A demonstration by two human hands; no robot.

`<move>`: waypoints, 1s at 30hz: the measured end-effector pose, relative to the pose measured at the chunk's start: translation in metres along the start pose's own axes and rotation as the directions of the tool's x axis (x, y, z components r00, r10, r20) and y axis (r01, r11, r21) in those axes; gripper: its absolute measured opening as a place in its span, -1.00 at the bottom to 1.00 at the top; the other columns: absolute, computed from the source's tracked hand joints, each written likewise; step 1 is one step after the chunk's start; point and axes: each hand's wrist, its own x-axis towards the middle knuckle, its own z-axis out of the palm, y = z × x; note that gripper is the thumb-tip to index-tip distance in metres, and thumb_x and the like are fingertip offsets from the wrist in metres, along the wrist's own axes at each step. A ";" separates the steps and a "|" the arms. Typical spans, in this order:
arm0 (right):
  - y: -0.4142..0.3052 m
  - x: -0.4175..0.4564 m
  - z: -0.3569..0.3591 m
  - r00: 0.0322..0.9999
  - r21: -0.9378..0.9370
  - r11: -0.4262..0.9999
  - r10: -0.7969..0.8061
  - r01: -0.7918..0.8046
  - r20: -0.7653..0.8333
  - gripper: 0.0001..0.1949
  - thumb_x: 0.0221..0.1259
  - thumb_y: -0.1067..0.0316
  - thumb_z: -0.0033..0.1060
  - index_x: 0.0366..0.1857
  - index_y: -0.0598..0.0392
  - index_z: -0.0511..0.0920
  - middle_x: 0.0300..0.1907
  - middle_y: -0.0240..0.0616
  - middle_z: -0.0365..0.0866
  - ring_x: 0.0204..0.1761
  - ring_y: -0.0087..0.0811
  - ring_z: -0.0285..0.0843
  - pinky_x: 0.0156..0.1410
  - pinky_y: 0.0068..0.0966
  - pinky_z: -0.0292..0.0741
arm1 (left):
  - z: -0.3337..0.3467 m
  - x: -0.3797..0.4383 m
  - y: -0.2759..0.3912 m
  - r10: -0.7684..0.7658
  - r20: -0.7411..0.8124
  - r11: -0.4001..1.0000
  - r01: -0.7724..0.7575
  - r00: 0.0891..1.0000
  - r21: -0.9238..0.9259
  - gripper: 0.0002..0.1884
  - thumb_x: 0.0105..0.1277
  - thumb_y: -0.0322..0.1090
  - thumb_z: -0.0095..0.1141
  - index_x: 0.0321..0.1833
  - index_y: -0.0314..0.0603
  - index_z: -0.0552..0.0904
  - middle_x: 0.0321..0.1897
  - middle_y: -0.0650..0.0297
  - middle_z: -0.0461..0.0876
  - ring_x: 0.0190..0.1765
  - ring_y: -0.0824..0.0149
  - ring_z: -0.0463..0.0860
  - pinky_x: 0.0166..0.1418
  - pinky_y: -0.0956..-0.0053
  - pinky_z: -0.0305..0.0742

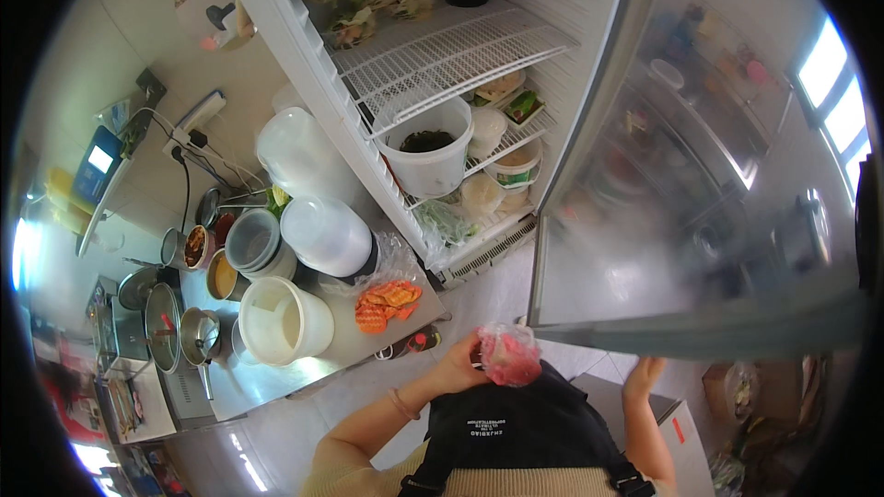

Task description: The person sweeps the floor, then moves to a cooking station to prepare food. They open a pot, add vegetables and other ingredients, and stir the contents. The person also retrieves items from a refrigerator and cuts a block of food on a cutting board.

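Observation:
My left hand (457,367) grips a pink bundle wrapped in clear plastic film (510,355), held in front of my black apron (511,421). What lies inside the wrap cannot be made out. At the lower edge of the fogged glass refrigerator door (621,269), my right hand (644,376) reaches up against its outer side, and its fingertips are hidden by the frame. The door stands wide, swung to the right. Ahead is the upright refrigerator (442,276), its wire shelf (456,59) above a white bucket (423,152) with dark contents.
On the left, a steel table (311,362) bears a white tub (280,321), an orange cloth (387,305), stacked plastic tubs (324,238) and several pots. A dark bottle (418,343) lies below its edge. Cardboard boxes (773,386) are on the right.

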 end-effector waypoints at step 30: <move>0.092 0.267 -0.273 0.800 0.924 0.297 0.600 -0.241 0.016 -0.62 0.50 0.17 0.02 0.27 0.04 0.35 0.18 -0.17 0.52 0.18 -0.29 0.57 0.18 -0.28 0.61 | 0.490 0.445 0.054 0.471 0.878 0.374 -0.920 0.080 -0.116 -0.82 0.11 -0.61 0.26 -0.34 -0.15 0.56 -0.38 0.28 0.65 -0.07 0.17 0.72 0.40 0.06 0.42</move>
